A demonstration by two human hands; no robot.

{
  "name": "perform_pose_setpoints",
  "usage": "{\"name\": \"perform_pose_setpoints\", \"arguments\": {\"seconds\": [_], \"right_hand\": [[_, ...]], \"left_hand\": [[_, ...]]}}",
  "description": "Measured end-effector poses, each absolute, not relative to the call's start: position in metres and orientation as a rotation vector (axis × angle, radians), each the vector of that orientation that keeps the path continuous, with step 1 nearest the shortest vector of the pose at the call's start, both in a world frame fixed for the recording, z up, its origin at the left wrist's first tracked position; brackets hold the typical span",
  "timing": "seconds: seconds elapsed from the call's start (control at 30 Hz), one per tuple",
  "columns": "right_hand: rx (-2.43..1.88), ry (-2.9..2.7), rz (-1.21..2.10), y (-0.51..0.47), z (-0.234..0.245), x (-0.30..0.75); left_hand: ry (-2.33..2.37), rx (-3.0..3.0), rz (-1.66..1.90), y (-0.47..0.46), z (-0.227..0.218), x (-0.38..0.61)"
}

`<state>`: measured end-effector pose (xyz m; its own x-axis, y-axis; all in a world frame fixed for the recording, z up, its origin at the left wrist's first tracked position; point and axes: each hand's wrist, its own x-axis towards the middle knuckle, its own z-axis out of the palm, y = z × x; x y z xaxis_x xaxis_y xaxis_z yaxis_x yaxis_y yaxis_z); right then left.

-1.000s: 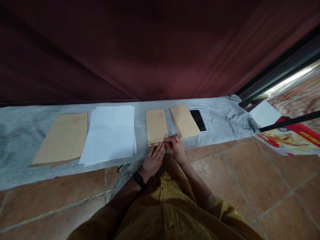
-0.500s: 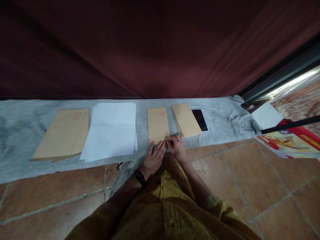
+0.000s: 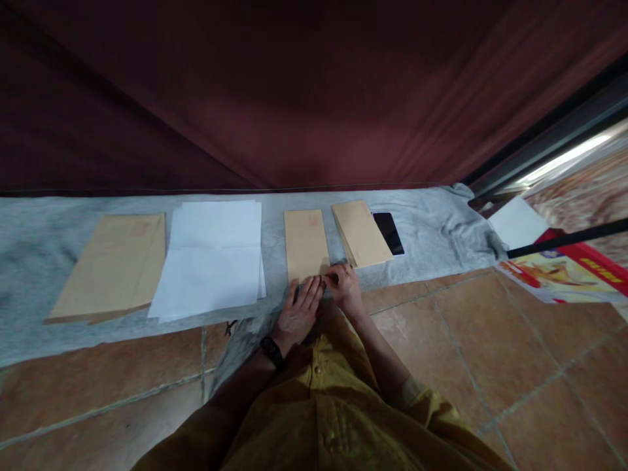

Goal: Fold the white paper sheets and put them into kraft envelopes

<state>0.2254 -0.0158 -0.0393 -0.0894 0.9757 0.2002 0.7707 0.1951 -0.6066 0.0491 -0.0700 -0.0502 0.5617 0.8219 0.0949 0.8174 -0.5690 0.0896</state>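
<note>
A single brown paper envelope [image 3: 305, 239] with a faint red print lies in front of me on the grey cloth. My left hand [image 3: 298, 309], a dark band on its wrist, rests flat with outstretched fingers across the envelope's near edge. At the near right corner, my right hand [image 3: 343, 284] pinches the envelope's edge between thumb and fingers, close beside the left fingertips. My fingers partly hide that edge. Just right of it sits a small stack of similar envelopes [image 3: 363, 232], touching or overlapping a dark-screened phone [image 3: 391, 233].
White paper sheets [image 3: 213, 261] are stacked on the left, beside larger brown envelopes [image 3: 115, 268]. The grey cloth [image 3: 441, 229] ends at a dark red curtain [image 3: 304, 131] behind. A red and yellow printed box [image 3: 564, 271] and a dark bar [image 3: 569, 243] are at right, over floor tiles [image 3: 471, 327].
The whole view has shifted slightly. My right-hand fingers have slid a little left along the envelope's near edge, while my left hand stays flat there.
</note>
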Motion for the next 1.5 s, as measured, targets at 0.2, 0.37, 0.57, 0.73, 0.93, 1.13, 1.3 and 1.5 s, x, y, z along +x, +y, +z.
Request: {"name": "perform_pose_setpoints", "arguments": {"seconds": [0.2,0.37,0.57,0.73,0.93,1.13,1.3,1.5], "right_hand": [[-1.626,-1.898,0.451,-0.018,-0.039,0.224],[-1.631,-1.893,0.429,-0.018,-0.039,0.223],[-1.617,-1.843,0.373,-0.021,-0.043,0.22],[-1.65,-1.795,0.307,-0.028,-0.042,0.214],[-1.464,-1.982,0.373,-0.054,-0.032,0.204],[-1.367,-2.182,0.437,-0.066,-0.037,0.194],[-1.425,-2.237,0.393,-0.066,-0.037,0.197],[-1.485,-2.23,0.352,-0.069,-0.039,0.201]], "left_hand": [[1.492,2.704,0.163,-0.071,-0.044,0.05],[1.549,2.677,0.151,-0.072,-0.039,0.052],[1.634,2.654,0.148,-0.074,-0.037,0.056],[1.702,2.638,0.163,-0.074,-0.041,0.054],[1.682,2.648,0.165,-0.073,-0.046,0.051],[1.697,2.655,0.138,-0.074,-0.046,0.051],[1.714,2.656,0.114,-0.075,-0.044,0.051],[1.733,2.641,0.122,-0.075,-0.044,0.052]]}}
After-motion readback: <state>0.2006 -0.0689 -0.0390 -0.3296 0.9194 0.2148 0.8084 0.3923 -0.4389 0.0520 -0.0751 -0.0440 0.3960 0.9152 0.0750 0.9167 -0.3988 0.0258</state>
